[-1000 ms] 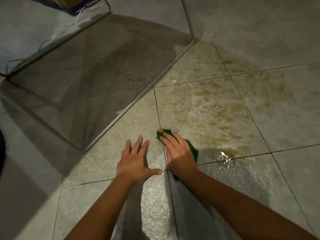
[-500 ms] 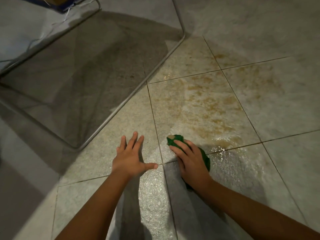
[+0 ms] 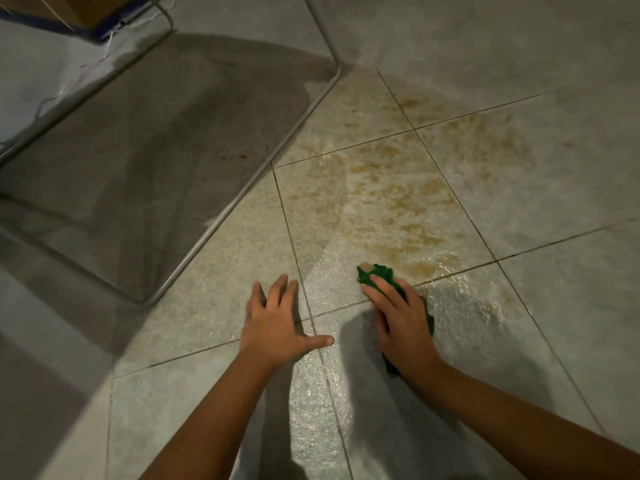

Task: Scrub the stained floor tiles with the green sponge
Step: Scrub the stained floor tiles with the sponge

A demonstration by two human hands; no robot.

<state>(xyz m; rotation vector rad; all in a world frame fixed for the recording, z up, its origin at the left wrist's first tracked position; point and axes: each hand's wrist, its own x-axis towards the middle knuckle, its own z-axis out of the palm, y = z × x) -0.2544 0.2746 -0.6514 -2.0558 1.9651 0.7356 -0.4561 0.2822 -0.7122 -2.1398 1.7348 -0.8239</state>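
The green sponge [image 3: 379,271] lies flat on the wet floor tiles, at the near edge of a brown stain [image 3: 388,202] that spreads over several tiles. My right hand [image 3: 401,320] presses down on the sponge with its fingers laid flat over it; only the sponge's far tip and right edge show. My left hand [image 3: 277,323] rests on the tile to the left with palm down and fingers spread, and it holds nothing. A grout line runs between the two hands.
A thin metal tube frame [image 3: 242,199] lies on the floor to the left and behind, enclosing a dark shadowed patch. A cardboard box [image 3: 69,8] with a blue edge sits at the top left. Wet, shiny tiles surround the hands.
My right hand has slid the sponge to the right, away from my left hand and onto the stain's near edge. My left hand has stayed planted on the tile.
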